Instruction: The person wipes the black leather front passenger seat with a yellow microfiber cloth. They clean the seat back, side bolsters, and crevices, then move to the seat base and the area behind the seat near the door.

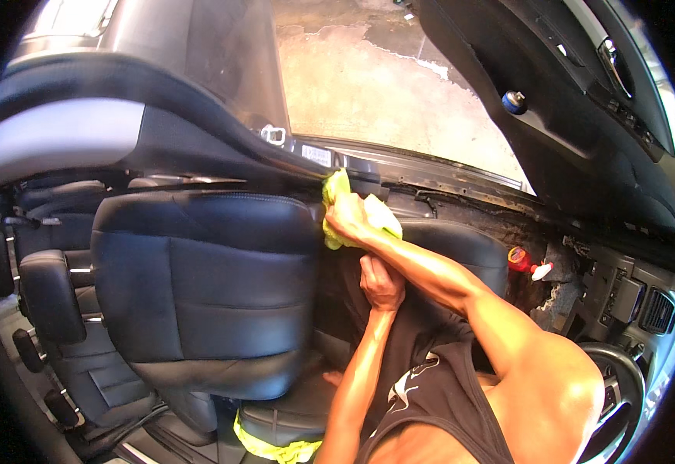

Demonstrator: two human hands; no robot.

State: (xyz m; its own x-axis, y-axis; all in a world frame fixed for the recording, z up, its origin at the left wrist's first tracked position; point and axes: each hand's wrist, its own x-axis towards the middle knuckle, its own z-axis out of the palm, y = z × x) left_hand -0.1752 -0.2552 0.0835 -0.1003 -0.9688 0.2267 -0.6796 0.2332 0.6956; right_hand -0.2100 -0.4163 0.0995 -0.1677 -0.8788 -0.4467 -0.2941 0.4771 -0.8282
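My right hand [346,217] grips a yellow-green cloth [384,217], bunched around the fingers. The cloth touches the lower trim of the black door pillar [227,145], beside the seat. Below my right forearm is my left hand [383,284], its fingers curled in near my lap. Nothing shows in the left hand, though its palm is hidden. The black leather seat backrest [233,278] stands to the left of both hands. Part of the seat cushion [453,243] shows beyond my right forearm.
An open car door [552,116] holds a blue-topped can [514,102]. The door sill [459,182] runs below it. A red container [518,259] and white nozzle [542,271] sit in the footwell. Another yellow cloth [279,449] hangs by the centre armrest [282,423]. The steering wheel [636,377] is at right.
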